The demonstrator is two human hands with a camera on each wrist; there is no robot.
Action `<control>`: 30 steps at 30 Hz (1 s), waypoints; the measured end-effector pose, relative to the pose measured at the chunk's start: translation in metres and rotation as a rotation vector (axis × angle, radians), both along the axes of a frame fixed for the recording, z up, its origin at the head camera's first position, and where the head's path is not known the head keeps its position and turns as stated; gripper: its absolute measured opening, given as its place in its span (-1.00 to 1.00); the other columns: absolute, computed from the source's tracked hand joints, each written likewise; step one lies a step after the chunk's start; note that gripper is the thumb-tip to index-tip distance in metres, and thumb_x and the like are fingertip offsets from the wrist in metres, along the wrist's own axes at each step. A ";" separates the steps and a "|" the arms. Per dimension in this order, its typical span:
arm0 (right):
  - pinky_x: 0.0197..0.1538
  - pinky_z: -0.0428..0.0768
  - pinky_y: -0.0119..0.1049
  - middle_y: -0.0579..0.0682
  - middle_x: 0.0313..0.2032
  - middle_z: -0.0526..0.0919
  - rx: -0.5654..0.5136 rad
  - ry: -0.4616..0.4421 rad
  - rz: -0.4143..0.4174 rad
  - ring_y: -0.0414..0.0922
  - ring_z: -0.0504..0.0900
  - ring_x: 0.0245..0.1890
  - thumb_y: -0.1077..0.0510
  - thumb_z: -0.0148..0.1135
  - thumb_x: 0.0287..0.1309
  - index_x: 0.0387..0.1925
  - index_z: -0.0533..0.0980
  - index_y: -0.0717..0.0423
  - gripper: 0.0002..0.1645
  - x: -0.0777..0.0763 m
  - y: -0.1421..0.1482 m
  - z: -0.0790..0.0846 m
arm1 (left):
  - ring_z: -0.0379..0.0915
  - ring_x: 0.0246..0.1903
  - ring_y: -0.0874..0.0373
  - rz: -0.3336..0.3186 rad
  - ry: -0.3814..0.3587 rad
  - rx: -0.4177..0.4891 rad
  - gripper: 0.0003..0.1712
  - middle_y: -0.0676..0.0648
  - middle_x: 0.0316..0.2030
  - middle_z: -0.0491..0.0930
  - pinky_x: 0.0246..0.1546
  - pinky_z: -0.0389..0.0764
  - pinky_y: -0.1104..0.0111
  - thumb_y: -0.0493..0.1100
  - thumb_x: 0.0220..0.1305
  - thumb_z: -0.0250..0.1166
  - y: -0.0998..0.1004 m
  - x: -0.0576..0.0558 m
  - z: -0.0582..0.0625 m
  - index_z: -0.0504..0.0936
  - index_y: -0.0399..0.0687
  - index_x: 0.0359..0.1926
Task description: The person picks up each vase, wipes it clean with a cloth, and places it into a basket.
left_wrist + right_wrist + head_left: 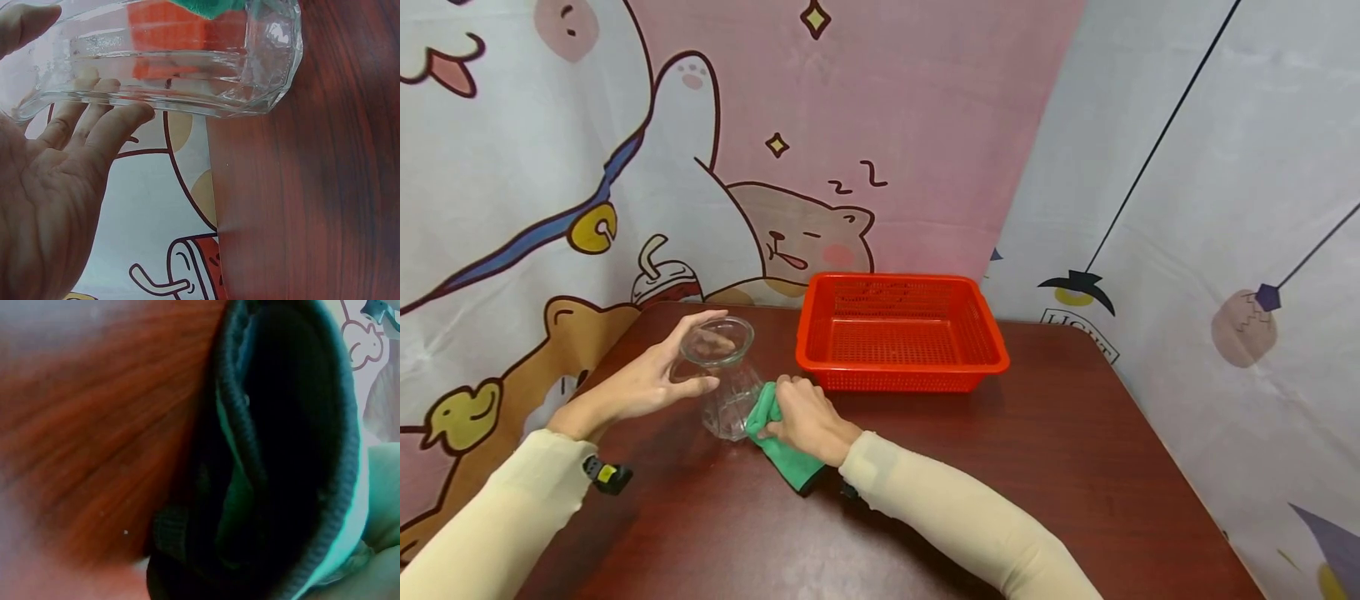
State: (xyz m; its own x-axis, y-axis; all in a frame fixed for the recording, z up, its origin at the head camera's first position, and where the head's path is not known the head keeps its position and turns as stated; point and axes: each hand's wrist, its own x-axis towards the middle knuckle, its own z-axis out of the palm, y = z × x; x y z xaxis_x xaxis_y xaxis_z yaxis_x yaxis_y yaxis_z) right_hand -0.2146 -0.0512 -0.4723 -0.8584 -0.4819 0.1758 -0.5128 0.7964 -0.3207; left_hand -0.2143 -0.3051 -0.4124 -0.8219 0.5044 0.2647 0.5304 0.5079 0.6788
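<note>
A clear glass vase with a flared rim and faceted sides stands at the left of the table. My left hand holds it near the neck, thumb on the near side and fingers curved around the far side. Seen from the left wrist, several fingers lie along the glass. In my right hand is a bunched green cloth with a dark edge, gripped against the lower right side of the vase. Its dark hem fills much of the right wrist view, and the fingertips are mostly hidden there.
A red plastic basket with perforated walls sits at the back middle of the brown table. Behind the table hangs a cartoon-printed curtain, which also runs along both sides.
</note>
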 end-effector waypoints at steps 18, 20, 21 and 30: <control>-0.49 0.41 -0.47 -0.17 -0.48 0.37 -0.177 0.071 0.052 -0.27 0.40 -0.50 -0.17 0.53 -0.11 -0.39 0.35 -0.04 -0.47 0.004 0.003 0.007 | 0.41 0.13 0.19 -0.006 -0.009 0.013 0.02 0.05 0.16 0.46 -0.08 0.53 0.02 -0.10 0.22 0.38 0.001 0.001 0.000 -0.08 0.34 0.50; -0.53 0.40 -0.48 -0.19 -0.49 0.37 -0.201 0.073 0.060 -0.29 0.40 -0.50 -0.16 0.53 -0.10 -0.39 0.35 -0.05 -0.48 0.004 0.003 0.009 | 0.40 0.13 0.18 -0.009 -0.010 0.016 0.02 0.03 0.17 0.45 -0.07 0.52 -0.02 -0.11 0.22 0.37 0.001 0.001 0.000 -0.09 0.34 0.50; -0.54 0.39 -0.49 -0.20 -0.49 0.37 -0.208 0.075 0.063 -0.29 0.40 -0.50 -0.16 0.53 -0.10 -0.40 0.35 -0.05 -0.48 0.004 0.003 0.010 | 0.40 0.14 0.18 -0.010 -0.011 0.017 0.02 0.04 0.17 0.45 -0.07 0.51 -0.03 -0.11 0.23 0.37 0.001 0.001 0.000 -0.09 0.33 0.50; -0.55 0.38 -0.52 -0.22 -0.50 0.41 -0.264 0.095 0.044 -0.31 0.43 -0.53 -0.17 0.54 -0.12 -0.40 0.43 -0.05 -0.53 0.006 0.002 0.015 | 0.39 0.15 0.17 -0.015 -0.019 0.028 0.01 -0.01 0.18 0.45 -0.06 0.47 -0.12 -0.10 0.23 0.37 0.000 0.000 -0.001 -0.09 0.34 0.50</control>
